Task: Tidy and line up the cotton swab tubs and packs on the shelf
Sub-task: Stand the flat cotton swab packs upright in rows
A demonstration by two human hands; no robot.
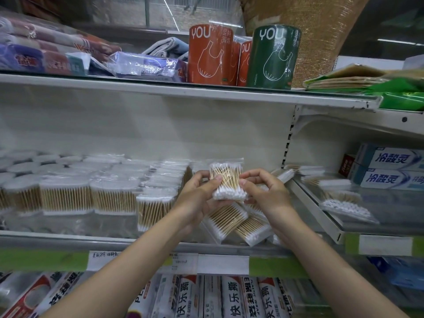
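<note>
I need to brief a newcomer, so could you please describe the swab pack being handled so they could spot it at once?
Find the middle shelf lined with wooden-stick cotton swab packs. Right of the upright row, above a few packs lying tumbled, the left hand and right hand grip one clear pack. It alone is lifted off the shelf.

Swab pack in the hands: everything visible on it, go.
The swab pack is a clear plastic bag of wooden-stick cotton swabs, white tips bunched at top and bottom. It is held upright, slightly tilted, above the jumbled packs on the shelf. The left hand grips its left edge, the right hand its right.
</note>
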